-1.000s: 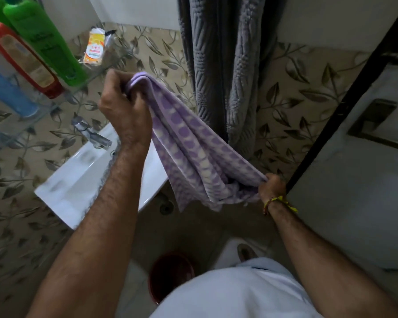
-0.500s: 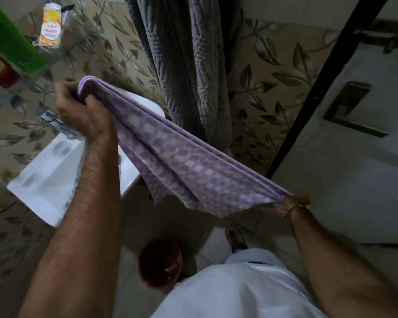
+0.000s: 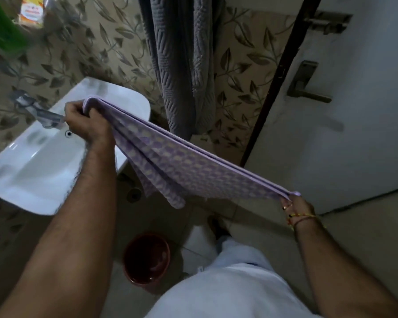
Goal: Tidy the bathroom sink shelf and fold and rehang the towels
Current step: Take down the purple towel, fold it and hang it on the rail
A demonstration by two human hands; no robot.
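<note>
Purple towel (image 3: 170, 166) now stretched taut, left grip (image 3: 87, 125) lowered over sink (image 3: 32, 171)

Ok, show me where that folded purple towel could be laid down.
Bare spots: the sink basin beside the tap, and floor tiles by the door. Crowded: the top-left shelf bottles; the grey towel fills the wall.
</note>
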